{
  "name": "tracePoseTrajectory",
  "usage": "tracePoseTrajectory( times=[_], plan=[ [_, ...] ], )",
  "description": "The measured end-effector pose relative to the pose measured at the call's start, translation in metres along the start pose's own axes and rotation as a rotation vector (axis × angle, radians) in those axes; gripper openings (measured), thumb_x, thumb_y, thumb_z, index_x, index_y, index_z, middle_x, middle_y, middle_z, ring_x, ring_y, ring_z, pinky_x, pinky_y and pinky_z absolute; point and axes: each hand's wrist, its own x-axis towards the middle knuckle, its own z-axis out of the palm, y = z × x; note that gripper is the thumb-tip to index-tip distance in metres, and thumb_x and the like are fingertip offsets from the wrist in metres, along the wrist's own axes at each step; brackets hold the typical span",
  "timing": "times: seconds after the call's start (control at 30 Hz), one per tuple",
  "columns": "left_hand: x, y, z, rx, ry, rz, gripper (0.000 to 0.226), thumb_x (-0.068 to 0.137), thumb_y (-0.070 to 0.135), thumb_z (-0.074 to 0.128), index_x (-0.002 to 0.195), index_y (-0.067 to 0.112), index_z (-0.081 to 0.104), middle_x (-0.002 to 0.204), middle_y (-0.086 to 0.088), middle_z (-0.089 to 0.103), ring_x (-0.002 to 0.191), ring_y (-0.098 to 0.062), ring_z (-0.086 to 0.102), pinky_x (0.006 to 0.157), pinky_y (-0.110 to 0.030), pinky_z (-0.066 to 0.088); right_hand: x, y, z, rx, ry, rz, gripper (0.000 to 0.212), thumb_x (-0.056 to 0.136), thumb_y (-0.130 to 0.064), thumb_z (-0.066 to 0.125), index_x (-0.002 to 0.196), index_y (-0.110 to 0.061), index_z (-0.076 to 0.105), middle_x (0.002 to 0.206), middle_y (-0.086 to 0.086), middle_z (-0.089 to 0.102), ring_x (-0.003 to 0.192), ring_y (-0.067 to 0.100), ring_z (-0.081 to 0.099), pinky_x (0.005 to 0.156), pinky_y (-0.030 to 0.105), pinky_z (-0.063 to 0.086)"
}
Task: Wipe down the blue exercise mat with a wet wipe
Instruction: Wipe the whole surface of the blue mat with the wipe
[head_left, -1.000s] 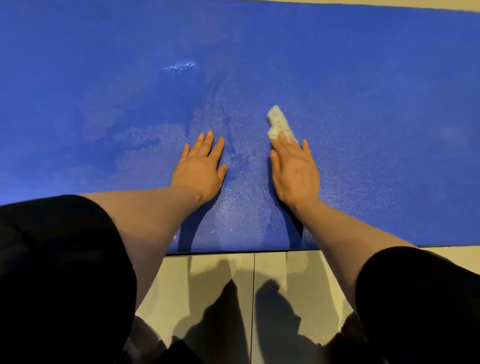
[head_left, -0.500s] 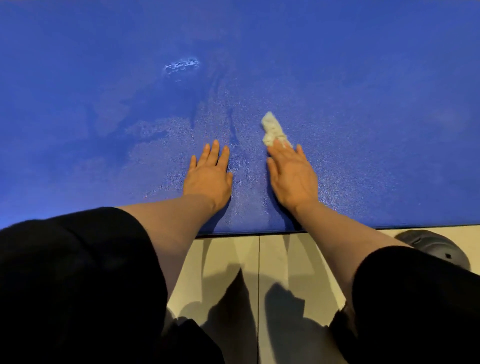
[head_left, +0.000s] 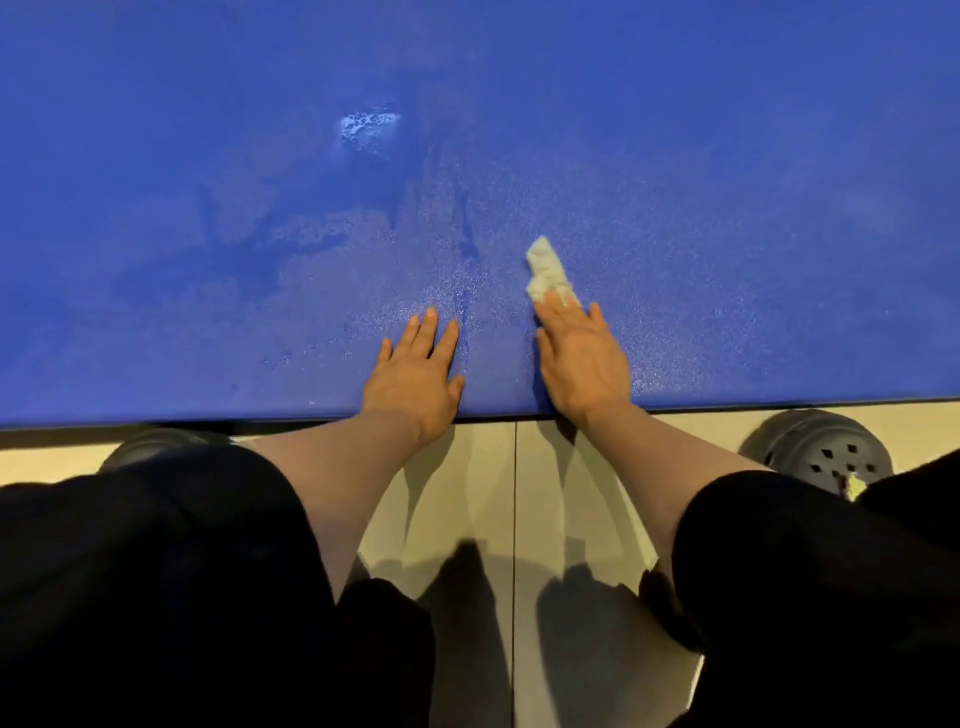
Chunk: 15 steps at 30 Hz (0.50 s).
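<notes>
The right hand (head_left: 584, 358) lies palm down on the blue exercise mat (head_left: 727, 182), fingers straight and close together, pressing the near end of a crumpled whitish wet wipe (head_left: 548, 267) flat against the surface; nothing is curled around the wipe, it is simply pinned under the fingertips. The rest of the wipe sticks out from under those fingers toward 11 o'clock, lying on the mat. The heel of this hand sits just inside the mat's near edge, and its bare forearm runs back toward 5 o'clock into a black sleeve. At 9 o'clock from the right hand, near but apart from it, the left hand (head_left: 415, 371) rests flat on the mat with its fingers spread and straight, holding nothing, its wrist crossing the near edge. Between and beyond the two hands the mat shows damp streaks and a fine glistening speckle, with darker wet patches spreading toward 10 o'clock. Farther out at 11 o'clock from the left hand sits a small patch of white foam (head_left: 369, 124). The mat fills the whole upper part of the view. Below its near edge is a pale tiled floor (head_left: 488, 493) with hand and arm shadows on it. A dark perforated shoe (head_left: 818, 449) stands on the floor at 4 o'clock from the right hand, just beside the mat's edge; another dark shoe (head_left: 156, 447) shows at 8 o'clock from the left hand, partly hidden by black clothing.
</notes>
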Motion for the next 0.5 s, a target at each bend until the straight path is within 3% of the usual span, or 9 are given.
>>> tracePoseTrajectory(
  times=[0.17, 0.33, 0.4, 0.5],
  plan=[
    [-0.023, 0.007, 0.011, -0.034, -0.003, -0.045, 0.063, 0.105, 0.035, 0.029, 0.155, 0.021, -0.006, 0.161, -0.003, -0.017, 0.149, -0.021, -0.013, 0.119, -0.042, -0.004, -0.009, -0.028, 0.021, 0.008, 0.079, 0.157, 0.047, 0.105, -0.025, 0.028, 0.150, -0.010, 0.031, 0.159, 0.012, 0.024, 0.148, 0.025, 0.016, 0.119, 0.034, 0.002],
    [-0.031, 0.007, 0.014, -0.083, -0.034, -0.041, 0.074, 0.101, 0.035, 0.043, 0.154, 0.023, -0.007, 0.161, -0.002, -0.018, 0.148, -0.020, -0.016, 0.119, -0.041, -0.006, -0.043, -0.061, 0.044, 0.018, -0.067, -0.100, 0.051, 0.106, -0.025, 0.025, 0.154, -0.010, 0.018, 0.162, 0.008, 0.011, 0.150, 0.020, 0.006, 0.121, 0.031, -0.004],
    [-0.032, -0.001, 0.015, -0.062, -0.033, -0.026, 0.079, 0.098, 0.029, 0.048, 0.154, 0.024, -0.007, 0.161, -0.002, -0.018, 0.148, -0.020, -0.015, 0.119, -0.040, -0.004, -0.049, -0.048, 0.040, 0.015, -0.041, -0.131, 0.049, 0.106, -0.023, 0.028, 0.153, -0.011, 0.023, 0.161, 0.006, 0.018, 0.149, 0.019, 0.012, 0.120, 0.030, -0.003],
    [-0.032, -0.007, 0.018, -0.020, -0.003, 0.000, 0.081, 0.098, 0.023, 0.049, 0.154, 0.024, -0.008, 0.161, -0.002, -0.019, 0.149, -0.020, -0.014, 0.119, -0.038, -0.003, -0.055, -0.017, 0.029, 0.009, 0.086, -0.028, 0.046, 0.104, -0.020, 0.036, 0.149, -0.012, 0.036, 0.156, 0.007, 0.031, 0.145, 0.023, 0.028, 0.120, 0.033, 0.004]
  ],
)
